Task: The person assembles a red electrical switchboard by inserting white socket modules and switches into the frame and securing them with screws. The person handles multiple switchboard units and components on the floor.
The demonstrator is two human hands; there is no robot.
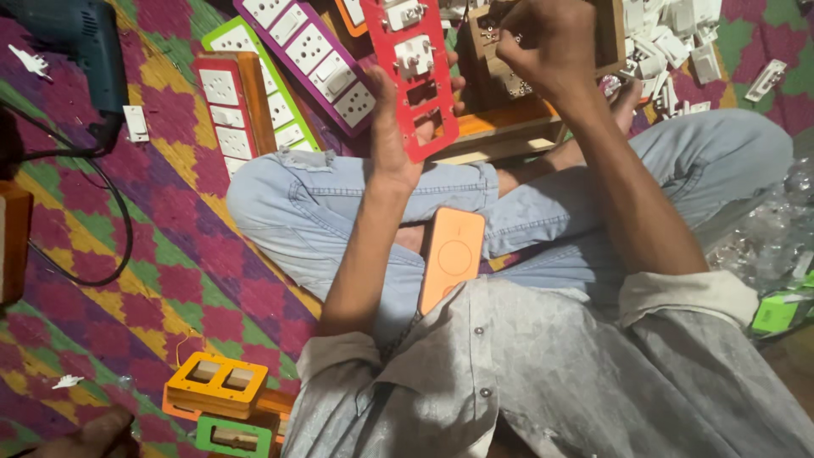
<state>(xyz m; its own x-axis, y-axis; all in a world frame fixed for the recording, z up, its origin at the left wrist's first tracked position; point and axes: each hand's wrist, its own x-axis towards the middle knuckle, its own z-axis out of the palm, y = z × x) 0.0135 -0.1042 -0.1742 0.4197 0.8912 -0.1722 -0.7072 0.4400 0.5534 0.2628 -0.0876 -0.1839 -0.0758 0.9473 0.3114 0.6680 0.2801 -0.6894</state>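
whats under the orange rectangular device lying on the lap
The flat orange rectangular device rests on the light blue jeans of the crossed legs; the fabric directly beneath it is covered from view.

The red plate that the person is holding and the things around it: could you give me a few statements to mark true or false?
1. The left hand holds a red switch plate. True.
2. An orange flat device lies on the person's lap. True.
3. The right hand rests on the mat. False: it is raised over the wooden box.
4. The drill is in the person's hand. False: it lies on the mat, upper left.
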